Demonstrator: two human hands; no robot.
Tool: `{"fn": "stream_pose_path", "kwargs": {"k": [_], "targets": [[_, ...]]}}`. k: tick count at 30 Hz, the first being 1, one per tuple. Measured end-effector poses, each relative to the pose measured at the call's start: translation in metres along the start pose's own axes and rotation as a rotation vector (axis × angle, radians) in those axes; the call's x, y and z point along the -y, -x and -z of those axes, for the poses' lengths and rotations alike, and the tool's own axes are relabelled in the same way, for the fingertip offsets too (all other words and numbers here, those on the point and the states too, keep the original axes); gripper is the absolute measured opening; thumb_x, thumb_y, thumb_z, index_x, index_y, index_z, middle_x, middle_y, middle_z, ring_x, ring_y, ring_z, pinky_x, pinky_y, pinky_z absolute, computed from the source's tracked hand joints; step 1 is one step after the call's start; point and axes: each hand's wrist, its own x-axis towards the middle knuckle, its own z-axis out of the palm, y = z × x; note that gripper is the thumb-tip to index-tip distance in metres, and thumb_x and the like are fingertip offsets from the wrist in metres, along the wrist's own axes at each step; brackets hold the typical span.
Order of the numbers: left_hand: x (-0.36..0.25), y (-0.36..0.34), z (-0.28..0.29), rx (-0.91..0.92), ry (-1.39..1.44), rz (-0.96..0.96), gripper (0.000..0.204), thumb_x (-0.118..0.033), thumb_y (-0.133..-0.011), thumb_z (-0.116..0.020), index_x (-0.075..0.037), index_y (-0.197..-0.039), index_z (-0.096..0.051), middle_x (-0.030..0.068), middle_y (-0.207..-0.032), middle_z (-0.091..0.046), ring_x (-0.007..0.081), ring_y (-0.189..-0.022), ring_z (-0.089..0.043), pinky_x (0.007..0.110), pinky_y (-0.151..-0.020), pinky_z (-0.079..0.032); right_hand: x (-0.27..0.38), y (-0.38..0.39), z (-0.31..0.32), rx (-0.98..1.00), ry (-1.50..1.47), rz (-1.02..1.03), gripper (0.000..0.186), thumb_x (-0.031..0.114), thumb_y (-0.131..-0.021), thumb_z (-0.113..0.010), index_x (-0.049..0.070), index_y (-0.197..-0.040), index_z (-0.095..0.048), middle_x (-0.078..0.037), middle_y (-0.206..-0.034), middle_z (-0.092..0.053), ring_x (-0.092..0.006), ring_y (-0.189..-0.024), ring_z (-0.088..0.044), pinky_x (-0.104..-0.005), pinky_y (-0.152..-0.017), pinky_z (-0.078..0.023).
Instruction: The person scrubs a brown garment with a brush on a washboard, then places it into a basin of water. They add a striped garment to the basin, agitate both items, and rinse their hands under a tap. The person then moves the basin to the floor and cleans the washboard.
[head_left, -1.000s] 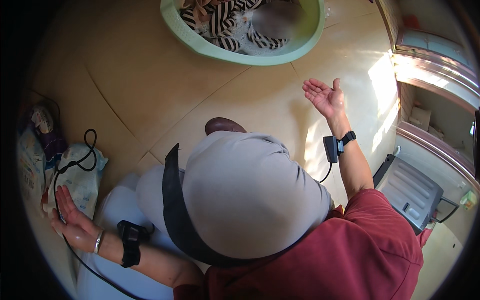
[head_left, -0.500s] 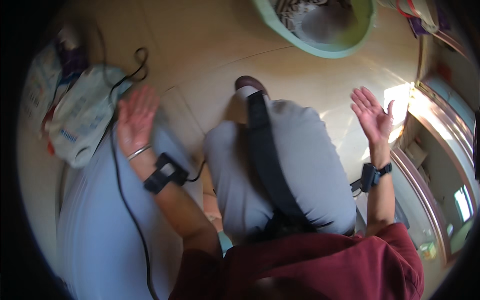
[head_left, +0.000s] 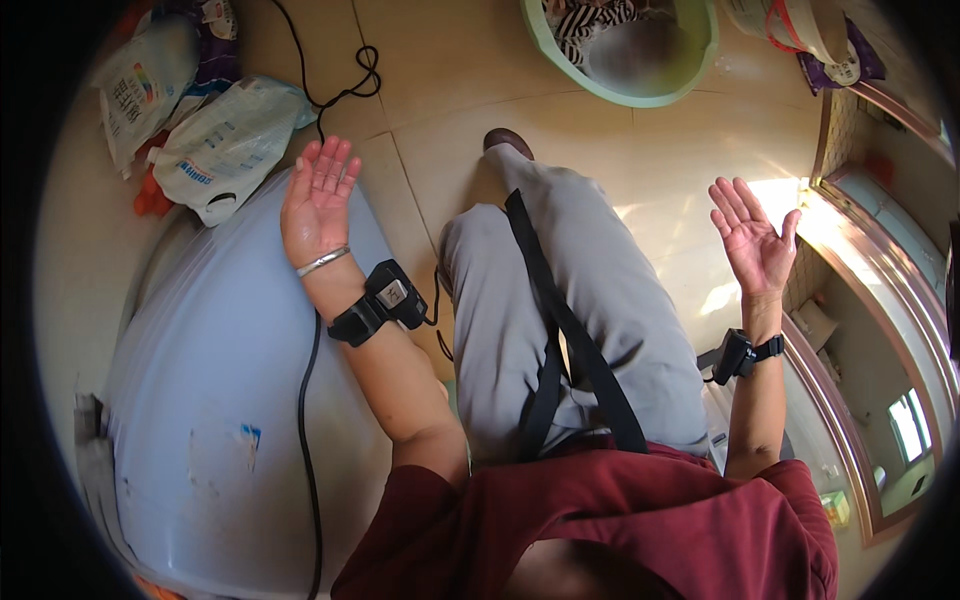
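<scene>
My left hand (head_left: 318,208) is open, palm up and fingers stretched, and holds nothing. It is raised over the edge of a large, pale blue-white smooth casing (head_left: 225,340). A silver bangle (head_left: 324,261) circles that wrist, with a black strapped device (head_left: 381,302) just behind it. Off to the right, my right hand (head_left: 757,240) is also empty and open, palm up with the thumb spread. Another black device (head_left: 738,355) is strapped to that wrist. Between my arms are my grey-trousered legs (head_left: 600,290), with black straps (head_left: 560,290) lying across them.
A pale green basin (head_left: 640,98) at the far side holds striped cloth (head_left: 585,28). White plastic bags (head_left: 225,150) are at the far left, beside the casing. A black cable (head_left: 308,430) runs along it. A brown-framed glass panel (head_left: 860,400) stands right.
The whole view has shifted and sharpened. My left hand appears farther right and higher; my right hand stays at nearly the same place. Both remain open. More of my legs shows.
</scene>
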Motion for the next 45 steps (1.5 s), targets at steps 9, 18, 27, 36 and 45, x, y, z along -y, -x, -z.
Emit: {"fn": "stream_pose_path", "kwargs": {"k": [9,18,27,36,45], "targets": [[-0.017,0.051,0.021,0.008,0.036,0.021,0.033,-0.023,-0.111,-0.055,0.004,-0.13,-0.062,0.0241,-0.141,-0.063,0.0391,-0.138,-0.057,0.057,-0.119,-0.044,-0.012,0.054,-0.018,-0.016,0.004,-0.032,0.101,0.073,-0.106,-0.033,-0.016,-0.153,-0.041,-0.039,-0.159,-0.038,-0.0517,-0.152,-0.035,-0.0561,-0.121,-0.039],[-0.005,0.102,0.03,0.035,-0.046,-0.03,0.03,-0.017,-0.109,-0.06,0.005,-0.129,-0.06,0.0265,-0.137,-0.063,0.0395,-0.132,-0.06,0.057,-0.117,-0.047,0.008,0.082,0.031,-0.048,0.022,0.006,0.1,0.069,-0.104,-0.045,-0.017,-0.154,-0.036,-0.04,-0.162,-0.033,-0.0512,-0.154,-0.032,-0.0572,-0.124,-0.036],[0.067,0.171,-0.013,-0.034,-0.245,-0.131,0.022,-0.013,-0.107,-0.063,0.004,-0.122,-0.065,0.021,-0.12,-0.072,0.0341,-0.112,-0.07,0.053,-0.103,-0.057,0.073,0.098,0.095,0.069,-0.087,-0.041,0.1,0.072,-0.106,-0.033,-0.016,-0.153,-0.039,-0.038,-0.162,-0.035,-0.0503,-0.154,-0.032,-0.0568,-0.126,-0.034],[0.05,0.325,-0.118,-0.143,-0.606,-0.566,0.021,-0.015,-0.105,-0.069,0.003,-0.115,-0.073,0.01,-0.108,-0.075,0.018,-0.095,-0.071,0.031,-0.084,-0.059,0.145,0.162,0.035,-0.043,-0.139,0.036,0.109,0.079,-0.102,-0.027,-0.016,-0.154,-0.037,-0.038,-0.165,-0.028,-0.05,-0.157,-0.024,-0.0578,-0.13,-0.025],[0.08,0.45,-0.251,0.215,-1.127,-1.096,0.011,-0.005,-0.097,-0.074,-0.002,-0.105,-0.08,0.0011,-0.088,-0.061,0.0109,-0.084,-0.06,0.026,-0.074,-0.049,0.18,0.243,-0.02,0.221,-0.186,0.151,0.114,0.084,-0.099,-0.023,-0.014,-0.154,-0.039,-0.038,-0.161,-0.037,-0.0509,-0.154,-0.032,-0.0576,-0.129,-0.027]]}}
